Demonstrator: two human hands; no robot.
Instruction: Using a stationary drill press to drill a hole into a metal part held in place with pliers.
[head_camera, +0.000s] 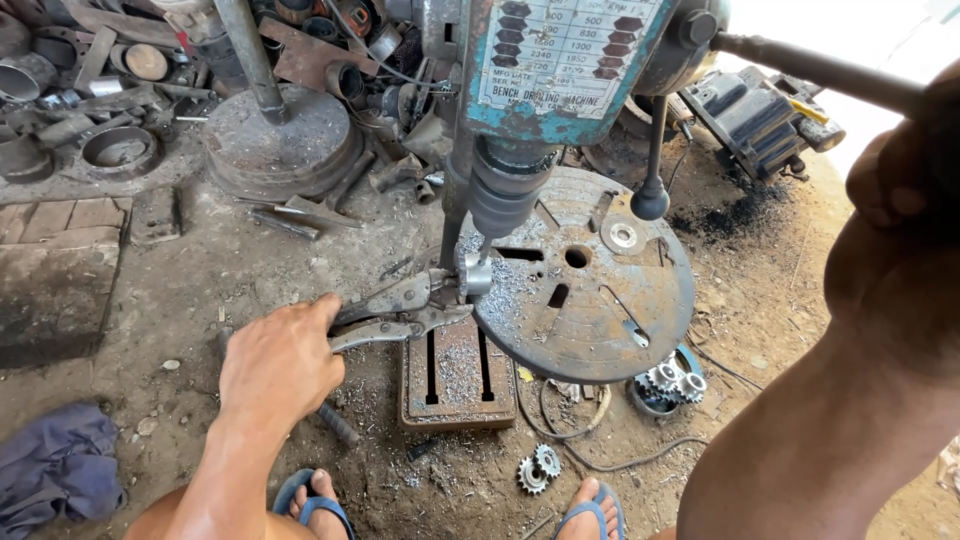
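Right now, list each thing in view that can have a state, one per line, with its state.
Left hand: closed around the handles of the locking pliers.
Locking pliers: clamped on a small metal part at the table's edge.
Small metal part: held under the drill chuck.
Drill chuck: lowered, just above the part.
Right hand: gripping the feed lever.
Feed lever: held.
Round drill table: covered in metal shavings.

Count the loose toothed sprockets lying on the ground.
About 5: two sprockets lie together between the feet, and roughly three sprockets are piled under the round table's edge. More may be hidden there.
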